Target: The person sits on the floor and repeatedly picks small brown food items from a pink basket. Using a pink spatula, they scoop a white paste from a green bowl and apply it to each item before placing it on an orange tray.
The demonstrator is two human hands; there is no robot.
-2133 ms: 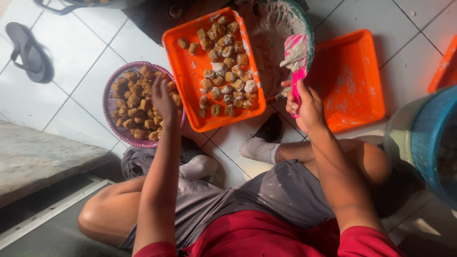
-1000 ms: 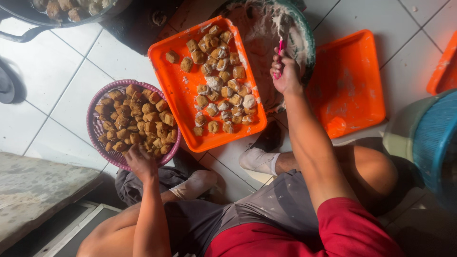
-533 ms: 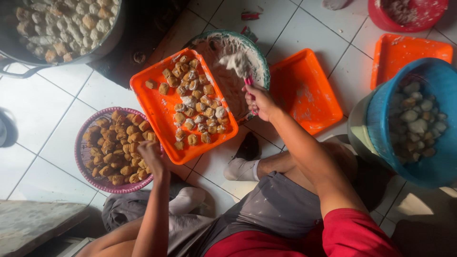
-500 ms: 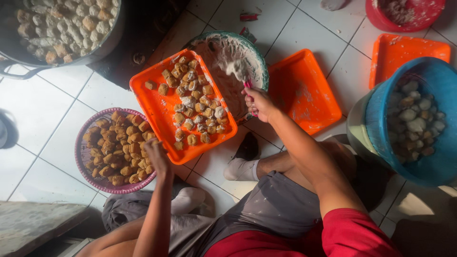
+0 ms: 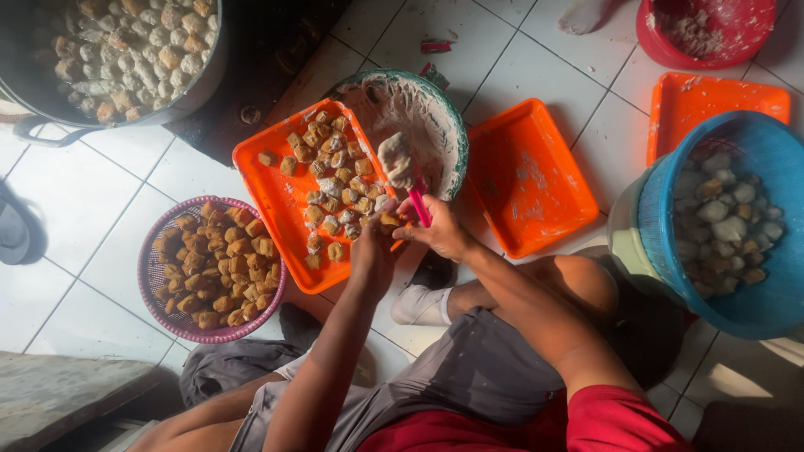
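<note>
My left hand (image 5: 373, 251) holds a brown fried tofu piece (image 5: 389, 220) over the near edge of an orange tray (image 5: 270, 186) filled with several such pieces. Touching it from the right, my right hand (image 5: 437, 232) grips a pink spatula (image 5: 419, 207) that carries a lump of whitish paste (image 5: 394, 157). Just behind the hands stands a green-rimmed bowl (image 5: 453, 125) smeared with the same paste. A purple basket (image 5: 144, 280) of fried tofu sits on the floor to the left of my left forearm.
An empty orange tray (image 5: 528, 176) lies right of the bowl, another (image 5: 712, 100) behind a blue tub (image 5: 783, 172) of pale pieces. A big pot (image 5: 211, 74) is top left, a red bowl (image 5: 662, 46) and someone's foot (image 5: 586, 12) top right. A sandal (image 5: 12, 234) lies far left.
My left hand left the purple basket and came up to the right hand with a tofu piece. My right hand lifted the spatula, loaded with paste, out of the bowl.
</note>
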